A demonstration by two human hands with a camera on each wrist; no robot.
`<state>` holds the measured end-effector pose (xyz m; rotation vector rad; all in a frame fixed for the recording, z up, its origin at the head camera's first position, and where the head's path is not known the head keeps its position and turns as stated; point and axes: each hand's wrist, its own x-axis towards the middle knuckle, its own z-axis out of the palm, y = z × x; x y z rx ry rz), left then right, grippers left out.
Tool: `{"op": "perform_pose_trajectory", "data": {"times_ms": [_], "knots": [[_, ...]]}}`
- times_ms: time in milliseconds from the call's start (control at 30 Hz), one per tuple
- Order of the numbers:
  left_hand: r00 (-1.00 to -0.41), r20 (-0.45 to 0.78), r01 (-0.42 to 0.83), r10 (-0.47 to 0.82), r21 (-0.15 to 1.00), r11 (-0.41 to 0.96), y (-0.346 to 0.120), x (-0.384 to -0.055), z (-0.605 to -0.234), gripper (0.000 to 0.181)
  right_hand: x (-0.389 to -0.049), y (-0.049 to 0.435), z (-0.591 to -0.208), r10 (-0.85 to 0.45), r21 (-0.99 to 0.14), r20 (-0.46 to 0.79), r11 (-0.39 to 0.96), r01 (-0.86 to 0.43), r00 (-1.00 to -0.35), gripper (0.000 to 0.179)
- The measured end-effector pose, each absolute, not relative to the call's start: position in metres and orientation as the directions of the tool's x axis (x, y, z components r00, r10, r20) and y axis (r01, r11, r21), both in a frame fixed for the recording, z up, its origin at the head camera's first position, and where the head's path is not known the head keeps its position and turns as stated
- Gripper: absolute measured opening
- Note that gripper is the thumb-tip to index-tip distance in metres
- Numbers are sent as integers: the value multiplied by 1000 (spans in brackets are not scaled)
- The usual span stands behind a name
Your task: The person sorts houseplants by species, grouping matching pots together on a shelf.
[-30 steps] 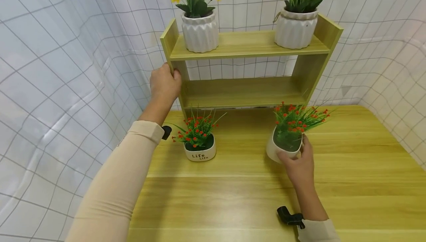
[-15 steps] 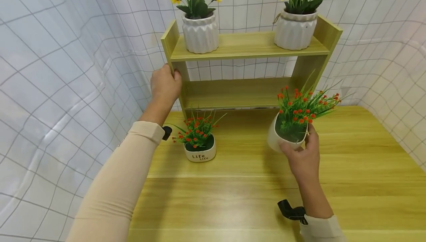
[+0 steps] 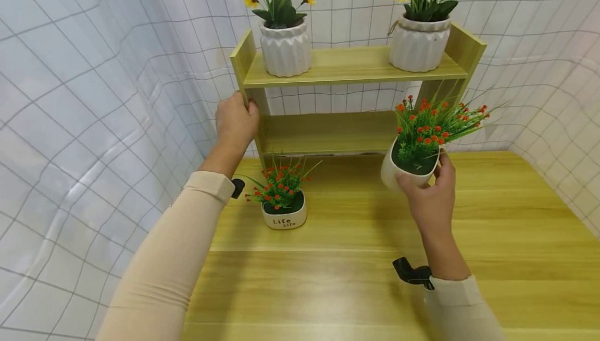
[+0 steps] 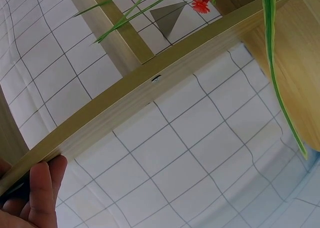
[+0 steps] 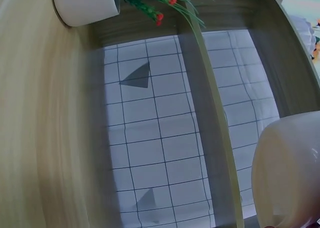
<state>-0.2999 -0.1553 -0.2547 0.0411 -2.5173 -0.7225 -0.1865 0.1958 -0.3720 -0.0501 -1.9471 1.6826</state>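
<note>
My left hand (image 3: pixel 236 122) grips the left side panel of a two-tier wooden shelf (image 3: pixel 349 65); in the left wrist view its fingers (image 4: pixel 40 188) curl over the panel edge. Held off the table by my right hand (image 3: pixel 433 195) is a white pot (image 3: pixel 390 172) with red-flowered grass (image 3: pixel 426 127), tilted, in front of the shelf's right side. The thumb is at its near rim. In the right wrist view this pot (image 5: pixel 290 173) hangs near the middle board. A matching potted plant (image 3: pixel 283 218) marked "Life" stands on the table below the shelf's left side.
Two ribbed white pots of yellow sunflowers (image 3: pixel 286 52) (image 3: pixel 419 44) stand on the top board. The middle board (image 3: pixel 328 130) lies below it. A gridded white curtain (image 3: pixel 94 96) surrounds the wooden table (image 3: pixel 328 289).
My right hand has raised the potted red-flowered plant and carried it slightly right, toward the shelf. My left hand keeps its hold on the side panel.
</note>
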Motion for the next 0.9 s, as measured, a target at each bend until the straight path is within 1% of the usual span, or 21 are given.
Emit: {"op": "perform_pose_trajectory", "data": {"times_ms": [233, 600, 900], "knots": [[-864, 475, 110, -167, 502, 858, -155, -299, -255, 32, -210, 197, -369, 407, -931, 365, 189, -313, -838, 83], [-855, 490, 121, -169, 505, 854, -154, -299, -255, 32, -233, 191, -367, 452, -906, 422, 229, -355, -786, 84], [-860, 481, 112, -173, 507, 855, -154, -299, -255, 31, -251, 188, -368, 456, -900, 435, 194, -390, -777, 88]]}}
